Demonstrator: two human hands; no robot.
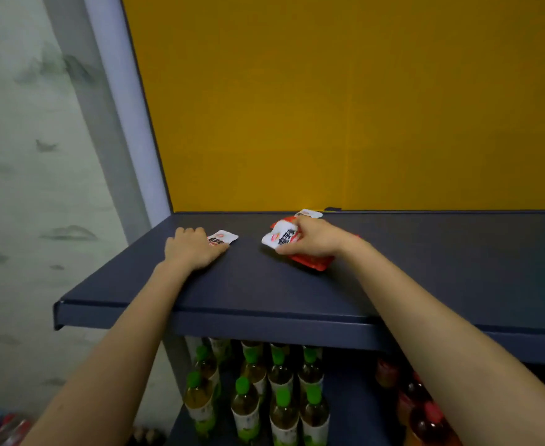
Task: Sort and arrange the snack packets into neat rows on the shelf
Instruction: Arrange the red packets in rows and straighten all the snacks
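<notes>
On the dark blue shelf (248,284) my left hand (190,247) lies over a small white and red snack packet (224,236); its fingers are curled over the packet's left end. My right hand (313,238) grips a bunch of red and white snack packets (280,236), thumb underneath and fingers curled over the top. A red packet edge (313,263) sticks out below that hand. Another white packet (309,214) peeks out behind the bunch, near the back panel.
A yellow back panel (345,107) closes the shelf at the rear, and a grey upright (119,107) bounds it on the left. Below the shelf stand several green-capped tea bottles (264,397) and some red-capped bottles (425,413). A patterned wall is at left.
</notes>
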